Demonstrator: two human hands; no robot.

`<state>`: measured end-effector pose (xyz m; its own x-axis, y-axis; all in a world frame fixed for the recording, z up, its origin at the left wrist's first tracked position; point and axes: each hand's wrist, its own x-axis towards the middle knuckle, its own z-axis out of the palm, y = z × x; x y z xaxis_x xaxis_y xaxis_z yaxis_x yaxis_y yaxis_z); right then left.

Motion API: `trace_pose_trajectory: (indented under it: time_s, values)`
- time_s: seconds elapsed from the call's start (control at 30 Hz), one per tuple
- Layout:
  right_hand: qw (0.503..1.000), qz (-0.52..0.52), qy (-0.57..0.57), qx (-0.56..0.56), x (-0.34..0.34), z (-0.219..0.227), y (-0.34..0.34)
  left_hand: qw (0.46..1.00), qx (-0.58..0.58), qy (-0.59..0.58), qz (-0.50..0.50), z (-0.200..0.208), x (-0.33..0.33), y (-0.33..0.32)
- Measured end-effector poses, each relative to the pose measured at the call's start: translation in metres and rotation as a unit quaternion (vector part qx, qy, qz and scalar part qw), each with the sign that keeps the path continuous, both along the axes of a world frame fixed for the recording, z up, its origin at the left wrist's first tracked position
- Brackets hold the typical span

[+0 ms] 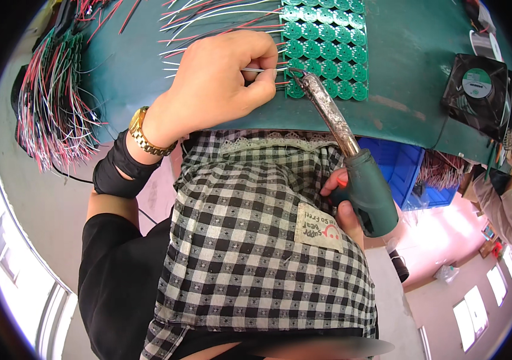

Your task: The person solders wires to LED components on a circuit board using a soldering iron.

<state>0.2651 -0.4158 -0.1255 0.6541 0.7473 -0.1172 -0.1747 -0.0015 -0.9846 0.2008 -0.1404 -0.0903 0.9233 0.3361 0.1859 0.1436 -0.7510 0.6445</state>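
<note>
My left hand (223,78) pinches a thin white wire (255,70) and holds its end at the left edge of a green circuit board panel (327,51). The panel is made of several rows of small round boards, and red, white and black wires (220,15) fan out leftward from its upper rows. My right hand (343,201) is wrapped round the dark green handle of a soldering iron (334,114). The iron's bent tip is by the wire's end at the panel edge; whether they touch I cannot tell. Part of the right hand is hidden behind the handle.
A thick bundle of wired boards (55,108) hangs over the table's left edge. On the right stand a black fan (476,90) and a spool (485,45). Below the green table (412,120) is a blue crate (391,165) beside more wires. Another person's sleeve (505,207) shows at far right.
</note>
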Motion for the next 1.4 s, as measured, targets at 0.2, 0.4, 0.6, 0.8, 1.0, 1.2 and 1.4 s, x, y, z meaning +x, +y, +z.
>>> trace_pose_trajectory:
  time_s: [0.2, 0.4, 0.6, 0.8, 1.0, 1.2, 1.4]
  values:
    - [0.999, 0.018, 0.004, 0.029, -0.001, -0.005, 0.0, 0.999, 0.004, -0.025, -0.026, -0.001, 0.001, 0.0]
    - [0.998, 0.056, -0.015, -0.04, 0.005, 0.014, 0.008, 1.0, -0.014, -0.016, -0.019, -0.001, -0.001, 0.003]
    - [1.0, 0.013, -0.02, 0.001, -0.002, 0.006, 0.009, 0.999, 0.001, -0.011, -0.031, 0.0, 0.001, 0.006]
    - [0.994, 0.054, -0.079, -0.048, 0.007, 0.012, 0.006, 1.0, 0.003, -0.003, -0.031, 0.0, 0.0, 0.008]
    - [0.997, 0.008, -0.078, -0.019, 0.0, -0.006, -0.001, 1.0, -0.001, -0.006, -0.027, 0.001, 0.0, 0.009]
    - [0.997, -0.018, -0.076, -0.017, 0.0, -0.004, 0.003, 1.0, -0.001, -0.003, -0.029, 0.001, -0.001, 0.01]
    - [0.996, 0.033, -0.064, -0.06, 0.005, 0.006, 0.004, 1.0, 0.0, -0.003, -0.029, 0.001, -0.001, 0.011]
